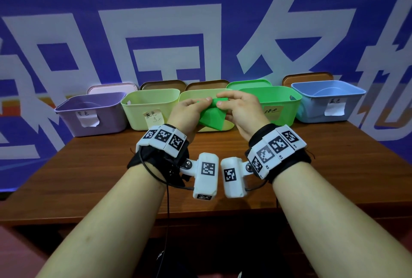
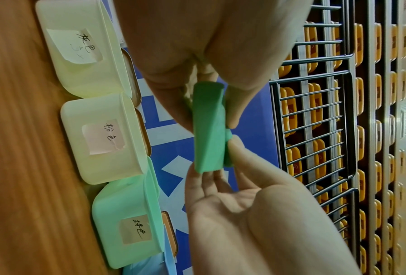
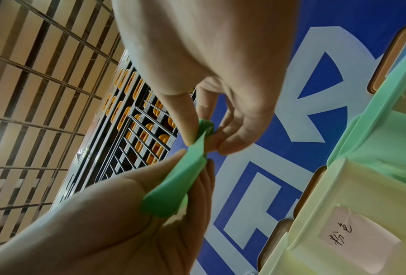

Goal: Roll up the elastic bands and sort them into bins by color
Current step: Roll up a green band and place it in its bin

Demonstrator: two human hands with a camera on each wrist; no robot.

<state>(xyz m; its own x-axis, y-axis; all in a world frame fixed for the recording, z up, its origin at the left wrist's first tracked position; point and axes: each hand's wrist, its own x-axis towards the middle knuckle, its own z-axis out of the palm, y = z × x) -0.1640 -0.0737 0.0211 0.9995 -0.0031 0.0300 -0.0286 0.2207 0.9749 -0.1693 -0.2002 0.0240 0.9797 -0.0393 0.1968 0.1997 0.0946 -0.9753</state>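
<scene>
A green elastic band [image 1: 211, 118] is held in the air in front of the row of bins. Its upper end is folded or rolled between my fingers, and a loose flap hangs below. My left hand [image 1: 206, 101] pinches the band's left side between thumb and fingers. My right hand [image 1: 220, 102] pinches the right side, close against the left. In the left wrist view the band [image 2: 208, 130] spans between my left hand [image 2: 208, 104] and the right hand's fingers [image 2: 237, 150]. In the right wrist view my right hand [image 3: 201, 137] pinches the band [image 3: 173, 186] at its end.
Several labelled bins stand along the table's far edge: purple [image 1: 73, 119], light green marked grey [image 1: 136, 117], light green marked pink [image 2: 107, 167], green [image 1: 287, 108], blue [image 1: 312, 108]. Lids lean behind them. The wooden table [image 1: 107, 177] lies below my wrists.
</scene>
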